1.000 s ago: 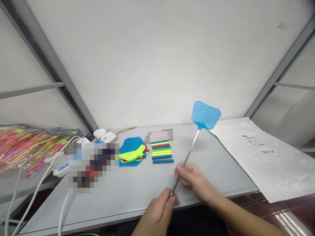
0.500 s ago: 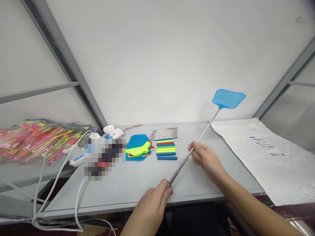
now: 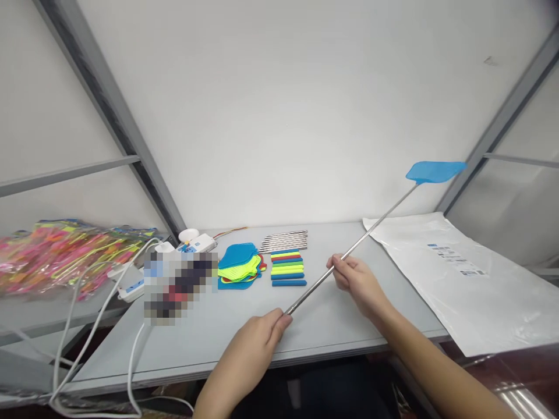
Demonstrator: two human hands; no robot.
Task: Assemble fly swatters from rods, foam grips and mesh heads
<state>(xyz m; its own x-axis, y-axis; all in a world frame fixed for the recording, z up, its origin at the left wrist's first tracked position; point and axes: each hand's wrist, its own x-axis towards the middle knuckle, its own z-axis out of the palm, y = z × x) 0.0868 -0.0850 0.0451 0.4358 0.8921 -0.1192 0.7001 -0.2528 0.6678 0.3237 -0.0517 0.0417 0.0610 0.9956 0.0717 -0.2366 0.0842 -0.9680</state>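
Observation:
A fly swatter (image 3: 371,230) with a thin metal rod and a blue paddle (image 3: 435,171) slants up to the right over the table. My left hand (image 3: 262,337) is closed around the rod's lower end, hiding that end. Farther up, my right hand (image 3: 354,279) pinches the rod near its middle. Behind my hands lie a stack of blue, yellow and red paddles (image 3: 239,263), a row of coloured handle tubes (image 3: 287,267) and several metal rods (image 3: 285,241).
On the left are bagged pink and yellow items (image 3: 74,253), power strips (image 3: 131,286) with white cables, and a blurred patch (image 3: 179,289). A white plastic sheet (image 3: 419,291) covers the table's right side and hangs over its front edge. A white wall (image 3: 279,116) rises behind.
The swatter has tilted lower to the right, and its paddle now shows more edge-on. Both hands keep their hold on the rod. The whole view has shifted slightly.

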